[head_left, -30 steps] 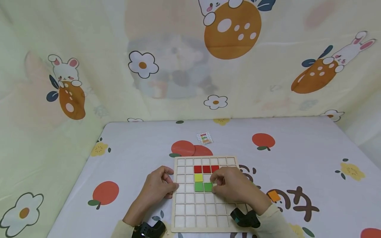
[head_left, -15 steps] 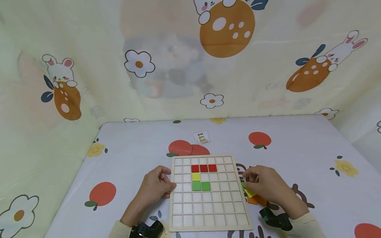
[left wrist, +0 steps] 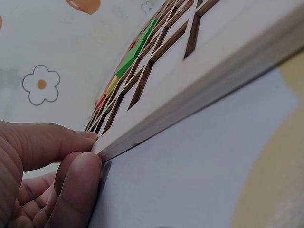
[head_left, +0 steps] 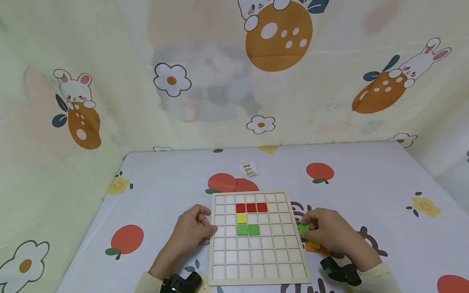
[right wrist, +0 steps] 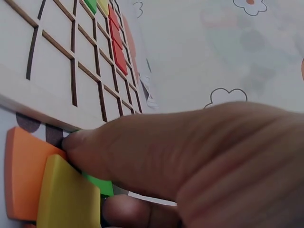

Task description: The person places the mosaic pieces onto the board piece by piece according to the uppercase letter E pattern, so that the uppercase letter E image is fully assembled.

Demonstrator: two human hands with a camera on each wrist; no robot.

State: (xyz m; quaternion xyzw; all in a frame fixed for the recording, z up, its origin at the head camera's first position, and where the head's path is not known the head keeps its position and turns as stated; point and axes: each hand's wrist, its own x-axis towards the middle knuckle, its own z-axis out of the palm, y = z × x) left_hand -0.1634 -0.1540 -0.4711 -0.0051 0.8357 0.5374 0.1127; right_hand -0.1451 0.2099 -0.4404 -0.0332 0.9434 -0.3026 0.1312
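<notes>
Board, pale, square and gridded, lies flat on the table in head view, sides running front-to-back and across. Left wrist: left hand pinches the board. Right wrist: right hand pinches a green tile beside it.

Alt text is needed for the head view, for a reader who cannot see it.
A person's right hand has its fingers around a green square tile, right of a light wooden grid board whose left edge the left hand pinches. Three red square tiles, a yellow one and two green ones lie on the board.
</notes>
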